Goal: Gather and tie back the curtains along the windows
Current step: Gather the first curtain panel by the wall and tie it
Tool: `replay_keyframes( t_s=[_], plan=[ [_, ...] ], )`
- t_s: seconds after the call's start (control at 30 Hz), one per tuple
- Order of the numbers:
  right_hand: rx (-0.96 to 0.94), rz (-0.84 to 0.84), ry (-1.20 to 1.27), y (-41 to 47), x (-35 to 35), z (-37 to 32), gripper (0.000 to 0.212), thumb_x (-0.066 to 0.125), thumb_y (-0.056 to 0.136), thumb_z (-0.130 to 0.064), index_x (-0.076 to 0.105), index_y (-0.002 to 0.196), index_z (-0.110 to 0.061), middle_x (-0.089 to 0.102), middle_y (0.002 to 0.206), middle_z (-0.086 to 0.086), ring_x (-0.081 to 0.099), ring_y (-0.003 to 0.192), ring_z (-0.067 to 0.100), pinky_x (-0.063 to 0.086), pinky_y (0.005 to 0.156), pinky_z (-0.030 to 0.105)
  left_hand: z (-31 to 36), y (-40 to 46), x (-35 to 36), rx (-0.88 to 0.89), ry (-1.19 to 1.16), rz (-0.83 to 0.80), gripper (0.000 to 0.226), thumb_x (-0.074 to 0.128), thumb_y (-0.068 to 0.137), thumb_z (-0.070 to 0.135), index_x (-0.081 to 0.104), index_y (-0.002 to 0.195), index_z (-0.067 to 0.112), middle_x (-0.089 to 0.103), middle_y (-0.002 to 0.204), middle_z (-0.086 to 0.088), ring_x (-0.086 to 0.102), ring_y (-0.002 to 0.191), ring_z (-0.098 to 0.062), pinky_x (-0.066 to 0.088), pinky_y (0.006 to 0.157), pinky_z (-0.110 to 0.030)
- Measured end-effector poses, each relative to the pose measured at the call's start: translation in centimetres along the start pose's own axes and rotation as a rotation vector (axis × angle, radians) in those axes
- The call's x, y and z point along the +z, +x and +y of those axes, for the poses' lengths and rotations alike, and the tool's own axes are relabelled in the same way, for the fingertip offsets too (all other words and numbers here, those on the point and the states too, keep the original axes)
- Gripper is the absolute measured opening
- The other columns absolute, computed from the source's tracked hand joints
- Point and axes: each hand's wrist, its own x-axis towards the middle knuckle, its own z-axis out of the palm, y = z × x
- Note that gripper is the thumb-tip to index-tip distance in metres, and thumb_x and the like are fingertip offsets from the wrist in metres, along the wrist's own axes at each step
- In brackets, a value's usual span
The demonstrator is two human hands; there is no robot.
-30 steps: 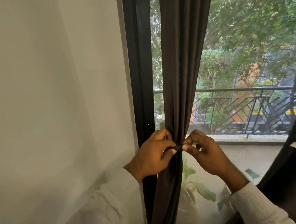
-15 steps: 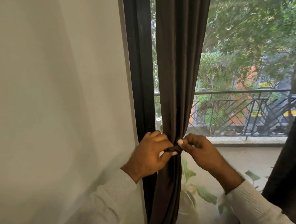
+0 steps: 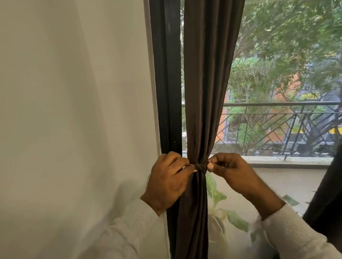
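Knot (image 3: 201, 166) now tighter, one curtain (image 3: 207, 89), left hand (image 3: 169, 182), right hand (image 3: 232, 172) both pinching it.

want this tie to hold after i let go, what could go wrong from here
1. The tie band is narrow, and the left hand and right hand each pinch only its ends. If either pinch slips before the knot is snug, it may loosen.
2. The brown curtain is cinched into a thick bundle. Folds below could slide out and sag.
3. The bundle hangs close to the black window frame. Pulling sideways may drag it off line.
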Motion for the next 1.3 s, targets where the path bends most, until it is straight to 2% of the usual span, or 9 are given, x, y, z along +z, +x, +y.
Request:
replay_keyframes(
  t_s=[0.1,0.23,0.33,0.5,0.7,0.87,1.07,1.23,1.3],
  plan=[
    [0.011,0.109,-0.036,0.3,0.2,0.1,0.022,0.076,0.093,-0.003,0.075,0.078,-0.018,0.069,0.072,-0.002,0.061,0.069,0.009,0.049,0.071,0.026,1.1,-0.9,0.0,0.120,0.092,0.047,0.013,0.073,0.102,0.017,0.081,0.098,0.008,0.078,0.102,-0.008,0.064,0.093,-0.027,0.051,0.079,-0.041],
    [0.037,0.178,-0.103,0.6,0.4,0.1,0.020,0.077,0.092,-0.005,0.074,0.078,-0.018,0.072,0.075,0.001,0.065,0.071,0.012,0.052,0.073,0.032,1.5,-2.1,-0.1,0.170,0.099,0.024,0.007,0.075,0.099,0.011,0.080,0.098,0.007,0.078,0.101,-0.008,0.061,0.090,-0.026,0.049,0.079,-0.040],
    [0.049,0.187,-0.085,0.9,0.0,0.0,0.019,0.075,0.094,-0.007,0.075,0.079,-0.018,0.075,0.081,0.006,0.071,0.080,0.023,0.057,0.079,0.039,1.1,-3.0,-0.4,0.175,0.111,0.003,0.008,0.074,0.100,0.012,0.081,0.099,0.007,0.078,0.102,-0.008,0.060,0.091,-0.026,0.048,0.081,-0.040],
    [0.047,0.208,-0.101,1.4,0.1,-0.6,0.015,0.076,0.093,-0.008,0.075,0.081,-0.017,0.072,0.079,0.005,0.065,0.073,0.015,0.053,0.074,0.034,0.7,-3.5,-1.1,0.199,0.115,-0.034,0.013,0.068,0.102,0.010,0.080,0.099,0.008,0.077,0.103,-0.008,0.062,0.091,-0.027,0.049,0.082,-0.041],
    [0.032,0.248,-0.076,2.2,0.3,-0.6,0.010,0.078,0.083,-0.026,0.073,0.079,-0.019,0.071,0.077,0.002,0.063,0.073,0.015,0.052,0.074,0.040,0.1,-3.7,-1.5,0.177,0.089,-0.037,0.023,0.060,0.106,0.013,0.080,0.095,0.008,0.077,0.100,-0.006,0.063,0.092,-0.026,0.050,0.081,-0.041],
    [0.016,0.245,-0.118,2.3,0.2,-0.8,0.015,0.077,0.093,-0.008,0.074,0.081,-0.017,0.067,0.077,0.001,0.061,0.071,0.014,0.050,0.072,0.034,-0.3,-4.3,-1.6,0.174,0.114,-0.068,0.027,0.057,0.107,0.017,0.080,0.097,0.010,0.078,0.102,-0.006,0.063,0.095,-0.025,0.049,0.085,-0.041],
    [-0.024,0.263,-0.196,2.0,0.9,-1.0,0.014,0.075,0.095,-0.012,0.074,0.082,-0.019,0.069,0.080,0.005,0.062,0.073,0.016,0.051,0.071,0.036,-0.3,-4.2,-1.5,0.145,0.092,-0.099,0.016,0.064,0.102,0.017,0.078,0.096,0.012,0.075,0.099,-0.004,0.060,0.095,-0.024,0.052,0.083,-0.043],
    [-0.025,0.319,-0.236,1.1,1.0,-0.8,0.017,0.079,0.093,-0.014,0.076,0.084,-0.028,0.066,0.066,0.013,0.055,0.058,0.023,0.047,0.060,0.035,0.5,-1.7,-1.0,-0.035,-0.054,-0.137,0.021,0.071,0.099,0.031,0.075,0.087,0.014,0.070,0.092,-0.002,0.060,0.090,-0.026,0.047,0.079,-0.043],
    [-0.002,0.373,-0.225,0.4,0.8,-0.3,0.016,0.081,0.092,-0.015,0.076,0.088,-0.030,0.065,0.063,0.010,0.060,0.057,0.030,0.053,0.061,0.040,1.1,-0.7,-0.7,-0.039,-0.089,-0.120,0.022,0.071,0.099,0.031,0.075,0.087,0.013,0.070,0.092,-0.003,0.060,0.089,-0.026,0.046,0.079,-0.043]
  ],
)
